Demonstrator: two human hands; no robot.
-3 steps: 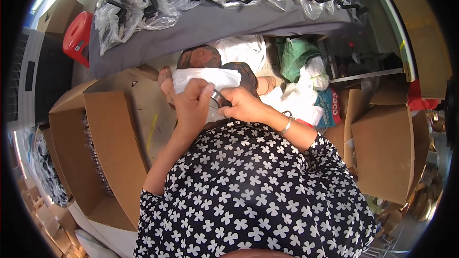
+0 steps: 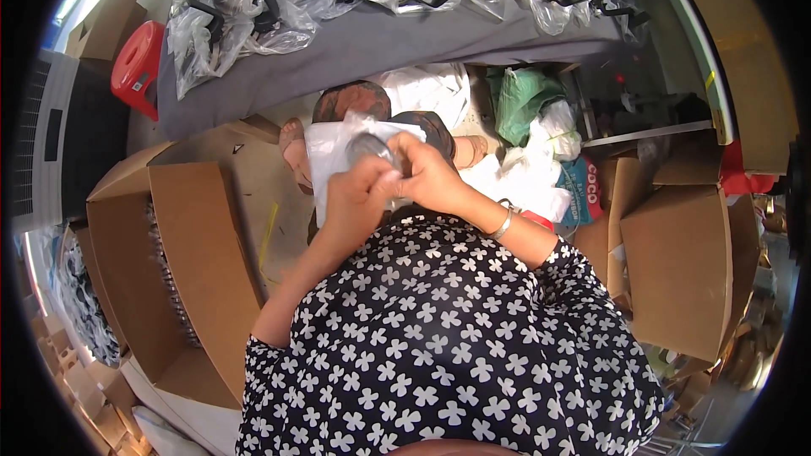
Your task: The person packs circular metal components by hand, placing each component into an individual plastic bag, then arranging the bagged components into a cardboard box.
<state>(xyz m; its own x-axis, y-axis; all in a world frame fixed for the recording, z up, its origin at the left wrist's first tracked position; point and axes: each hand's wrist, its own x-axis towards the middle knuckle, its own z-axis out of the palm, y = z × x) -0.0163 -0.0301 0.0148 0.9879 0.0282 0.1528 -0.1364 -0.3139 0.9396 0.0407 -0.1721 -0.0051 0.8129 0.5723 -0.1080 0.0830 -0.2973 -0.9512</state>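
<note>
Over my lap, my left hand (image 2: pixel 359 198) and my right hand (image 2: pixel 427 177) meet with fingers closed. Between them is a rounded grey-and-black band (image 2: pixel 369 149), smeared by motion, so its exact kind cannot be told. Its far part sticks out beyond my fingers. Beneath it lies a stack of white sheets or flat bags (image 2: pixel 325 160) on my lap. A pale, see-through bit (image 2: pixel 359 125) shows at the far edge of the band; whether it is plastic film is unclear.
Ahead, a grey-covered table (image 2: pixel 279 59) carries several black curved parts in clear bags (image 2: pixel 262 8). An open cardboard box (image 2: pixel 203 245) stands at left, another box (image 2: pixel 676 262) at right. A red stool (image 2: pixel 138 67) and a green plastic bag (image 2: pixel 521 105) are farther off.
My left hand has come down and nearer my body, its fingers now against the right hand's. The band has turned and moved slightly away from me and left.
</note>
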